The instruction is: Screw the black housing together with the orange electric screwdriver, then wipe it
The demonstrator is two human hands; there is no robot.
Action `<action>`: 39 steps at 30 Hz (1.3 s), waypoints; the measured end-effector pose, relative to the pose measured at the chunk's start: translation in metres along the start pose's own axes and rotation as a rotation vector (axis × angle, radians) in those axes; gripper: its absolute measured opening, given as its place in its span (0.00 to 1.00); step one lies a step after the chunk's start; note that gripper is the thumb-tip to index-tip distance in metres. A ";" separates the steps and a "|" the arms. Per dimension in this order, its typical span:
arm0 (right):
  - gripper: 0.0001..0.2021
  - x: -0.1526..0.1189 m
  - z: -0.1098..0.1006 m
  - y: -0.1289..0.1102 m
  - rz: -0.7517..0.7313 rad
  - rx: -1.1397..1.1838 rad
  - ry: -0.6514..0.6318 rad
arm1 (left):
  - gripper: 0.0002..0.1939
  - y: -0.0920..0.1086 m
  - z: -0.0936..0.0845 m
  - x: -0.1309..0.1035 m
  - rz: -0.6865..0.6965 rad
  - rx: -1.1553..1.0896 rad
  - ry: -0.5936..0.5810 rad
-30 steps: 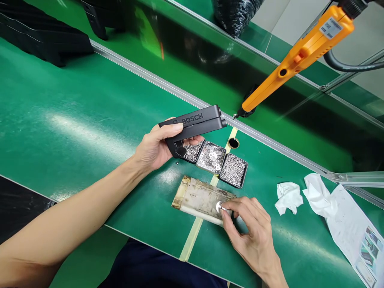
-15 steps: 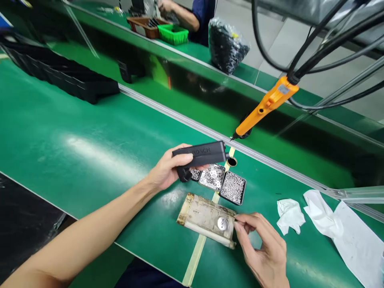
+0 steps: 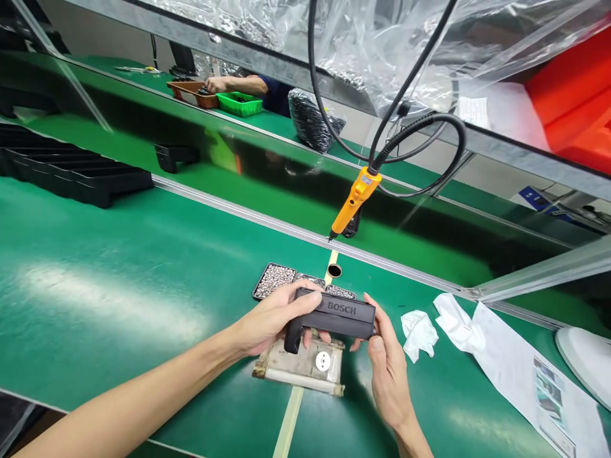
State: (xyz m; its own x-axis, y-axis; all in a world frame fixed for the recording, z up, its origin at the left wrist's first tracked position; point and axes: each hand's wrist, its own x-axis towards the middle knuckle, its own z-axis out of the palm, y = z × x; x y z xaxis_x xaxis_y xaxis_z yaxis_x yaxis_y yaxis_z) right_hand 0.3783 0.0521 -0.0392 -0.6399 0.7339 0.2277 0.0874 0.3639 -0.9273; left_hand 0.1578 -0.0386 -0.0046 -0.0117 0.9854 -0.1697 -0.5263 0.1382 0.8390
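Observation:
A black, pistol-shaped tool body (image 3: 334, 315) with BOSCH lettering is held in the air, its short leg pointing down at the left. My left hand (image 3: 281, 318) grips its left part, thumb on top and fingers beneath. Around its right end, the fingers and thumb of my right hand (image 3: 389, 369) close; any small part between them is hidden. Below the tool lies a worn, taped block (image 3: 298, 366) with a round metal disc (image 3: 323, 361) on it. Just behind are trays of small metal parts, including the left tray (image 3: 275, 280), partly covered by my hand and the tool.
An orange electric screwdriver (image 3: 356, 200) hangs by its cable over the rail, behind a small round dark cup (image 3: 335, 271). Black housings (image 3: 81, 168) line the left. White cloths (image 3: 420, 334) and a printed sheet (image 3: 520, 375) lie right. A co-worker's hand (image 3: 217, 84) reaches into a brown bin (image 3: 186, 93) beyond.
My right hand has left the edge of the taped block and come up to the tool's right end. The tool has come lower, over the block. The camera view has shifted.

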 end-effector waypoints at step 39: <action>0.47 0.000 -0.024 0.031 0.889 1.141 -0.593 | 0.24 -0.013 0.031 0.033 0.082 0.568 -0.059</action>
State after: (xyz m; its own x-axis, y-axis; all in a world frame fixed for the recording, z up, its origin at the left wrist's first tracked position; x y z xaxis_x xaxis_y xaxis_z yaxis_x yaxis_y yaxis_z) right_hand 0.3996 0.0767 -0.0609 -0.9215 0.0469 -0.3855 0.1590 -0.8602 -0.4846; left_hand 0.1902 -0.0051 -0.0048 0.0225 0.9968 -0.0769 0.0132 0.0766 0.9970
